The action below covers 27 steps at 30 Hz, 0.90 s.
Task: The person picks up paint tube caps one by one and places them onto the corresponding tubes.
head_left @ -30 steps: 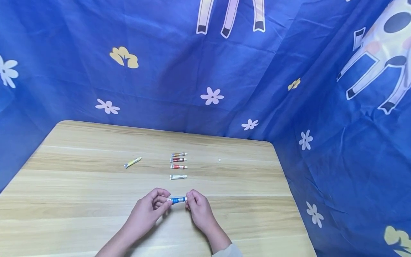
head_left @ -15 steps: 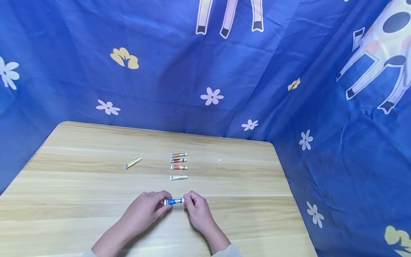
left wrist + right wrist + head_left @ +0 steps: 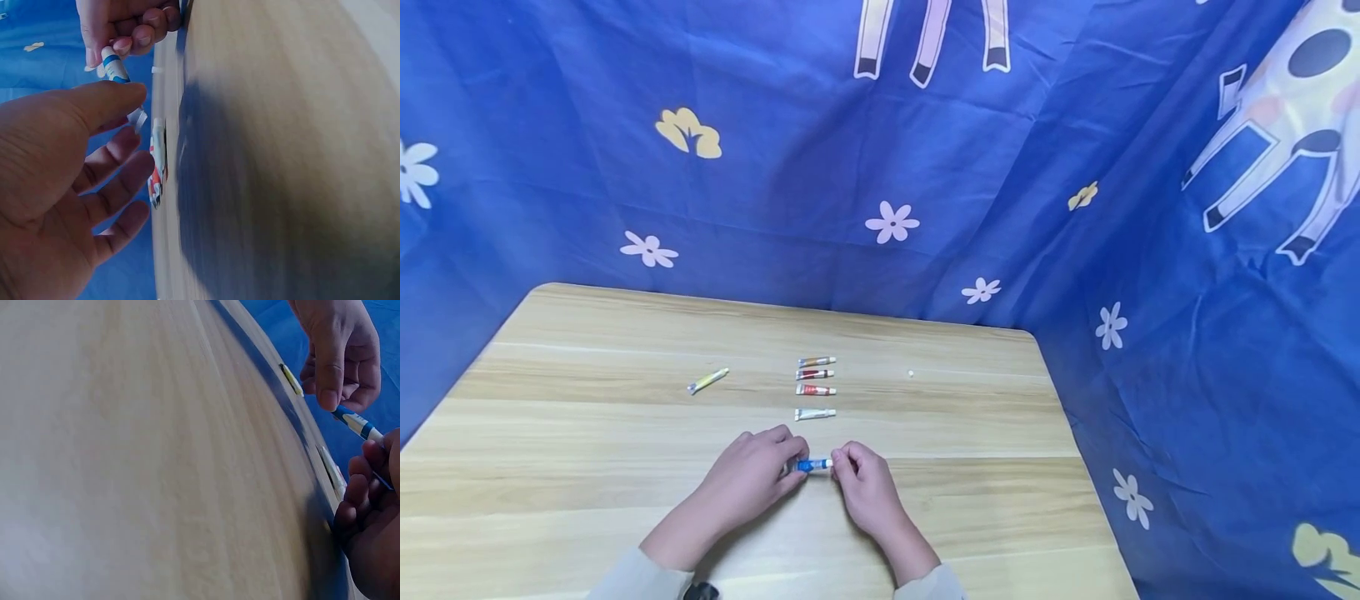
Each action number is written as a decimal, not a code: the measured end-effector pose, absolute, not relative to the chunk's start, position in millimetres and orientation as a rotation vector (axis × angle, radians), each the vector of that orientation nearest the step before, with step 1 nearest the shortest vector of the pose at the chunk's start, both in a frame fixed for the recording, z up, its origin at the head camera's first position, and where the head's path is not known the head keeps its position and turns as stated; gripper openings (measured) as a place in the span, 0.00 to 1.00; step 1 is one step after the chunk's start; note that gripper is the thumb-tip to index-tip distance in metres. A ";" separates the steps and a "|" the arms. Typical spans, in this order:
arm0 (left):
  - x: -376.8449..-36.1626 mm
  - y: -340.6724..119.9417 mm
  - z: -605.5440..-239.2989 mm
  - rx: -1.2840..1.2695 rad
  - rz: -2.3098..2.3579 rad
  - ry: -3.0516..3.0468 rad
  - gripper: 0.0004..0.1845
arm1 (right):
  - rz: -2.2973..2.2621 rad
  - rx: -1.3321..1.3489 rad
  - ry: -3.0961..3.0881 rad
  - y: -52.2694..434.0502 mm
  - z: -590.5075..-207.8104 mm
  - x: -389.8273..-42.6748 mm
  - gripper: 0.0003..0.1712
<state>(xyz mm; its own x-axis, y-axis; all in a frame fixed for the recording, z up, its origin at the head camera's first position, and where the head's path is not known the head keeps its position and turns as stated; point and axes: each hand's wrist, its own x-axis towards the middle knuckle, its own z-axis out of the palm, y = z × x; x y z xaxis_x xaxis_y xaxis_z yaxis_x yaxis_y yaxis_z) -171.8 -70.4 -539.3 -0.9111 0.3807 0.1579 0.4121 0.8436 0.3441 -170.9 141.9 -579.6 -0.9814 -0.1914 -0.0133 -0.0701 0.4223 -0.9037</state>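
A small blue paint tube (image 3: 814, 465) lies level between my two hands, over the near middle of the table. My left hand (image 3: 752, 471) pinches its tail end between thumb and forefinger, back of the hand upward in the head view. In the left wrist view the other fingers (image 3: 122, 181) of that hand are spread below the tube. At the white cap end, my right hand (image 3: 867, 487) pinches with thumb and curled forefinger, covering part of the cap. Just beyond the hands is a silver-white paint tube (image 3: 815, 414).
Behind it lie red (image 3: 815, 390), dark red (image 3: 814, 375) and ochre (image 3: 816, 362) paint tubes in a column. A yellow paint tube (image 3: 707, 381) lies slanted to the left, and a tiny white piece (image 3: 911, 373) to the right. Blue patterned cloth (image 3: 760, 208) surrounds the wooden table (image 3: 1000, 500).
My left hand has rolled over so its back faces up, and its fingers now cover more of the tube's tail. The right hand keeps its pinch at the cap with little movement.
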 end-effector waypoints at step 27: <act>-206.6 -67.6 -557.2 -0.656 -0.559 -2.990 0.10 | -1.472 -0.242 2.658 175.1 -571.4 -198.8 0.10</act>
<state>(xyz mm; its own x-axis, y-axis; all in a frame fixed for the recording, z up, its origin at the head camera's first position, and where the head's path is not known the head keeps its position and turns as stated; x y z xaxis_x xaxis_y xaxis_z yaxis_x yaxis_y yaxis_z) -206.6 -67.6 -557.2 -0.9106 0.3999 0.1043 0.4106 0.8465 0.3389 -198.8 175.1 -571.4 -0.9830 -0.1833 -0.0049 -0.0930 0.5217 -0.8480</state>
